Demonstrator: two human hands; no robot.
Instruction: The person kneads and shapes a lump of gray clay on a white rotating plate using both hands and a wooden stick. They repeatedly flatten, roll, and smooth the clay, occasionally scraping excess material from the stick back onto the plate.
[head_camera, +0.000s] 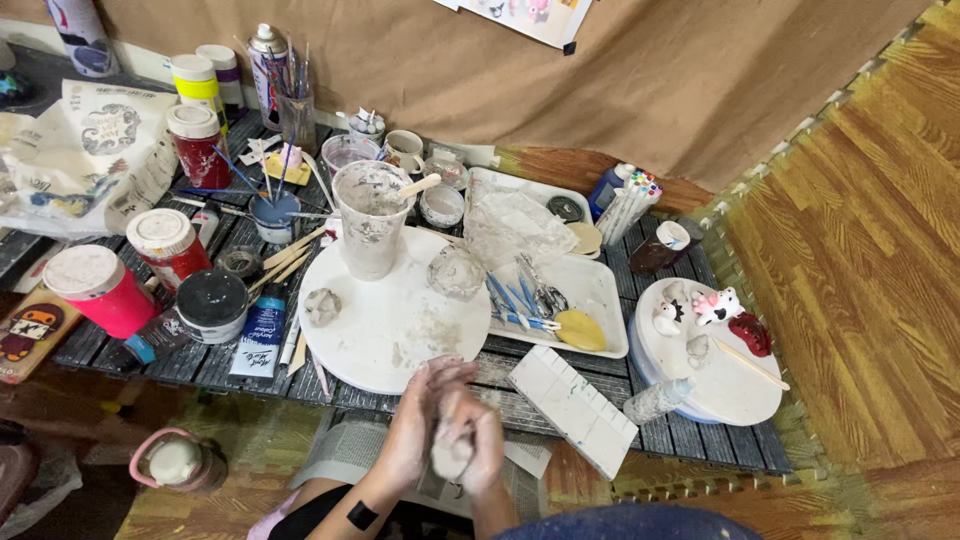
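- A pale lump of clay (452, 455) sits at 6 o'clock in the view, just below the near edge of the bench (200, 365), pressed between both palms.
- The left hand (418, 420) cups the lump from the left, its fingers closed over it; a dark patch marks that forearm.
- The right hand (482, 440) wraps the lump from the right, its fingers curled tight around it.
- At 12 o'clock from the hands lies a round white board (400, 320), smeared with clay, carrying a small grey clay piece (322, 305) and a spattered plastic cup (370, 220) with a wooden stick in it.
- At 2 o'clock, a white tray (600, 290) holds blue-handled tools (515, 300) and a yellow sponge (580, 330).
- At 3 o'clock, a white ribbed block (572, 408) lies tilted on the bench.
- Farther toward 3 o'clock, a second round board (715, 370) bears small painted figurines (718, 305).
- At 10 o'clock stand red paint jars (95, 285) and a black-lidded jar (212, 300).
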